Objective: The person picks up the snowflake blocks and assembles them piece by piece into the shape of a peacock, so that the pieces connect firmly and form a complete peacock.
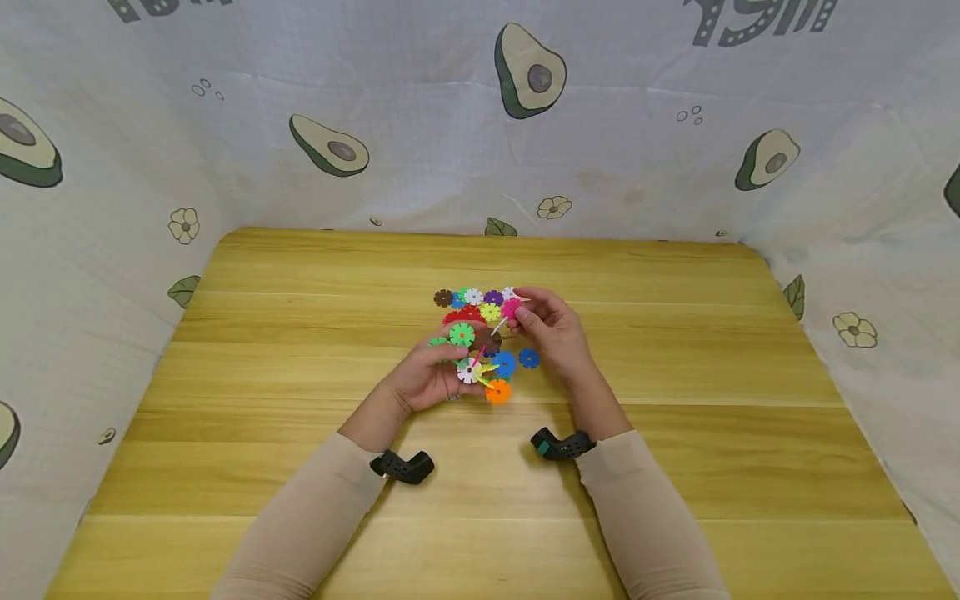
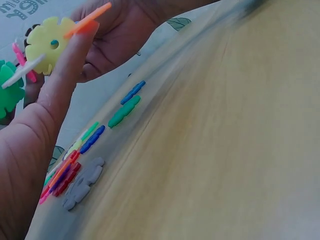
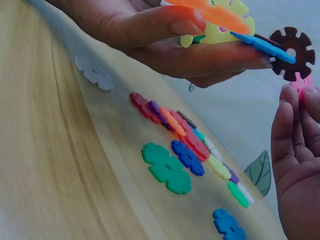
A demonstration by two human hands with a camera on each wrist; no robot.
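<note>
My left hand (image 1: 429, 375) holds a cluster of joined notched plastic discs, shaped like small flowers. Within this cluster are a green disc (image 1: 462, 335), a white disc (image 1: 469, 372), a blue disc (image 1: 504, 364), an orange disc (image 1: 498, 392) and a yellow disc (image 2: 46, 36). Between thumb and fingertips, my right hand (image 1: 558, 335) pinches a pink disc (image 1: 512, 308). The right wrist view has this pink disc meeting the edge of a brown disc (image 3: 303, 56) on the cluster. Fingers hide some of the joints.
Several loose discs lie flat on the wooden table (image 1: 262, 350) beyond the hands, among them a brown one (image 1: 443, 297) and a purple one (image 1: 492, 297). Near the right hand is a loose blue disc (image 1: 528, 358). A printed cloth (image 1: 420, 100) hangs behind the table.
</note>
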